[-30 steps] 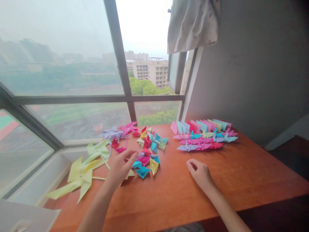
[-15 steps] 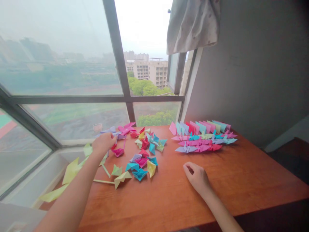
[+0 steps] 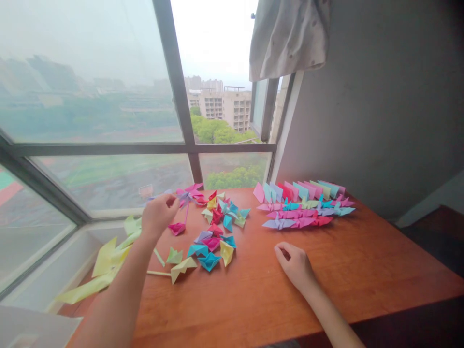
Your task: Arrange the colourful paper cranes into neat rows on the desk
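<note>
My left hand reaches over the far left of the table, its fingers pinched together. What lies between the fingertips, if anything, is hidden. Just beyond them are a lavender paper piece and a magenta paper pinwheel. A magenta paper boat lies to the right of the wrist. Yellow paper pinwheels lie left of the forearm, which covers part of them. My right hand rests on the wooden table with curled fingers and nothing visible in them, nearer to me than rows of paper cranes.
Folded paper boats in several colours cluster mid-table. Behind the cranes stands a row of folded paper pieces. A window frame borders the far and left sides, a grey wall the right. A curtain hangs above.
My left hand has shifted slightly right and toward me. The lavender paper by its fingers now shows farther right, and a red piece beside the hand is hidden. My right hand stays put.
</note>
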Available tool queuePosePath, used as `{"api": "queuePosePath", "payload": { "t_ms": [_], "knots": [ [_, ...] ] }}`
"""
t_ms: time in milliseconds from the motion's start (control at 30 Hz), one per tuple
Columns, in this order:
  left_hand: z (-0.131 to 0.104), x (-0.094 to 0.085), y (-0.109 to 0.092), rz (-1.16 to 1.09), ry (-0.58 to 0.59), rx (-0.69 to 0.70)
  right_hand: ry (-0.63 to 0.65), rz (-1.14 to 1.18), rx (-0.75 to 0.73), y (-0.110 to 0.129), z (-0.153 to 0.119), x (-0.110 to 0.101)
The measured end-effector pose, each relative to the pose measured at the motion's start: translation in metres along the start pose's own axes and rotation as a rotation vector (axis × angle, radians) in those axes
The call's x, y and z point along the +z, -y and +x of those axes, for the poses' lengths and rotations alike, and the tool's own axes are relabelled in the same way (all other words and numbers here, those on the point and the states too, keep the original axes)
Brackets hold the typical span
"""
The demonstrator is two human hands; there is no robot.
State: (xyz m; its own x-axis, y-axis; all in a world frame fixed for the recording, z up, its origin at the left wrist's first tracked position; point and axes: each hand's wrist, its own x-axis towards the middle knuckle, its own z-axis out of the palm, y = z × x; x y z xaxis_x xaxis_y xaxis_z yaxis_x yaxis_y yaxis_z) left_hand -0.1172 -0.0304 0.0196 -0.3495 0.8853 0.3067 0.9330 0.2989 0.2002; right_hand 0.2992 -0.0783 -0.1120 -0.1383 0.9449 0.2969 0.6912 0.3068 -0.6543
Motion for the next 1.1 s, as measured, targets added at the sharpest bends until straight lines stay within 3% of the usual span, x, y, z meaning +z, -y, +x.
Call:
{"api": "queuePosePath", "payload": {
  "t_ms": [67,133,267,400,500,633,867,1000,1100],
  "knots": [
    [-0.018,-0.004,-0.017,-0.093,-0.033,0.052,-0.005,-0.006,-0.01,0.0,0.0,0.0],
    [-0.042,-0.007,-0.039,-0.388,-0.071,0.121,-0.02,-0.003,-0.034,0.001,-0.001,0.0],
    [-0.1,-0.003,-0.086,-0.775,0.019,0.198,-0.066,0.08,-0.107,0.012,-0.008,0.001],
    [-0.152,0.013,-0.122,-0.866,0.134,0.238,-0.123,0.14,-0.223,0.036,-0.028,-0.001],
    [-0.179,0.025,-0.138,-0.897,0.191,0.268,-0.166,0.138,-0.27,0.051,-0.042,-0.002],
    [-0.199,0.033,-0.144,-0.981,0.262,0.291,-0.185,0.17,-0.219,0.057,-0.049,-0.006],
    [-0.209,0.039,-0.131,-1.082,0.255,0.201,-0.041,0.421,0.059,0.057,-0.056,-0.01],
    [-0.211,0.043,-0.127,-1.095,0.457,0.257,0.062,0.636,0.189,0.061,-0.056,-0.009],
    [-0.213,0.045,-0.126,-1.085,0.548,0.27,0.106,0.741,0.283,0.064,-0.056,-0.01]
  ]
}}
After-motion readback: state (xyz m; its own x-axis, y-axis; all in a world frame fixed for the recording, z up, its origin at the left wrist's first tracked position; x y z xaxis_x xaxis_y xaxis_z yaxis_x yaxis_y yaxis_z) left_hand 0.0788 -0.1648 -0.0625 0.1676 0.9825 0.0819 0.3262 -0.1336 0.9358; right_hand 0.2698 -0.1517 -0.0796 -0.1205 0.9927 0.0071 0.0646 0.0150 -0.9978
